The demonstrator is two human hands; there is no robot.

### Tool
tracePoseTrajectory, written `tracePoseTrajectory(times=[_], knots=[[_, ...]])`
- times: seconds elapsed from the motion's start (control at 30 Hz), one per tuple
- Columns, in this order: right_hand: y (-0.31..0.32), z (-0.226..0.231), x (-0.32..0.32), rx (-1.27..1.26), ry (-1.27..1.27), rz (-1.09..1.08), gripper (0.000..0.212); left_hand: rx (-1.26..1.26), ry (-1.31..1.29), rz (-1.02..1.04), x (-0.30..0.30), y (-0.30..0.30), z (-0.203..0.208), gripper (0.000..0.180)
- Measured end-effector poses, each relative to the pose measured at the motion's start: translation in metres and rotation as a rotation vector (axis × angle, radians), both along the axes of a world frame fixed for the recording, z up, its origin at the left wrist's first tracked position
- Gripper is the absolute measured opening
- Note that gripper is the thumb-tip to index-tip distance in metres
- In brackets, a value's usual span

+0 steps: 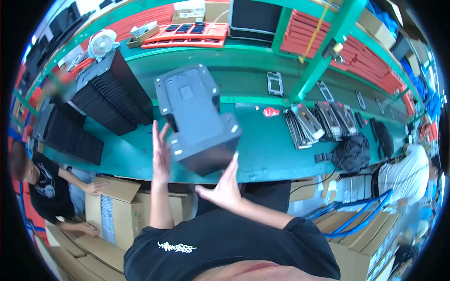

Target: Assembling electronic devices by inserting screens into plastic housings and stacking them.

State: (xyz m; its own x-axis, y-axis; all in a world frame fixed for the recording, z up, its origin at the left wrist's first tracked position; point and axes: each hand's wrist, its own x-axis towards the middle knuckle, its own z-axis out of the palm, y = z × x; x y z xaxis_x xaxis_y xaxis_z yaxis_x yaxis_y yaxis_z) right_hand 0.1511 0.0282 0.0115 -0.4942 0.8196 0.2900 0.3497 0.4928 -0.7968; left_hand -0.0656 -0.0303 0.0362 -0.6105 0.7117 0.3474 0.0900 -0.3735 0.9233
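Note:
A stack of dark grey moulded plastic housings [194, 122], waisted in the middle with wide ends, stands on the green bench in front of me. My left hand [161, 157] is upright along its left side, fingers stretched out. At its near right corner my right hand [225, 185] is held with fingers and thumb spread, the fingertips at or very close to the side. Neither hand is wrapped round the stack; whether they press on it I cannot tell. To the left rise a tall stack of black housings [108, 89] and a lower black stack [72, 136].
Grey metal frames [304, 124] and a black bag [351, 153] lie on the right of the bench [262, 164], near a red piece [271, 112]. A green post [323, 56] rises behind. At left a co-worker's hands touch a cardboard box [115, 210]; another person [403, 173] is at right.

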Motion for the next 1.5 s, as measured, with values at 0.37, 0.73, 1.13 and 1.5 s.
tracePoseTrajectory(times=[0.37,0.73,1.13,1.5], knots=[[0.186,0.027,-0.043,-0.038,0.284,0.615,0.011,0.272,0.401,0.586,0.070,-0.006,0.015,0.115],[0.337,-0.031,-0.321,0.658,-0.332,0.301,0.026,-0.640,0.194,0.004,-0.020,-0.057,-0.069,0.102],[0.364,0.142,-0.194,0.073,-0.317,0.322,0.031,0.160,-0.088,-0.064,-0.050,-0.042,-0.122,0.107],[0.176,0.268,-0.085,0.564,-0.505,0.417,0.030,0.111,0.176,0.076,0.013,0.055,-0.020,0.146]])
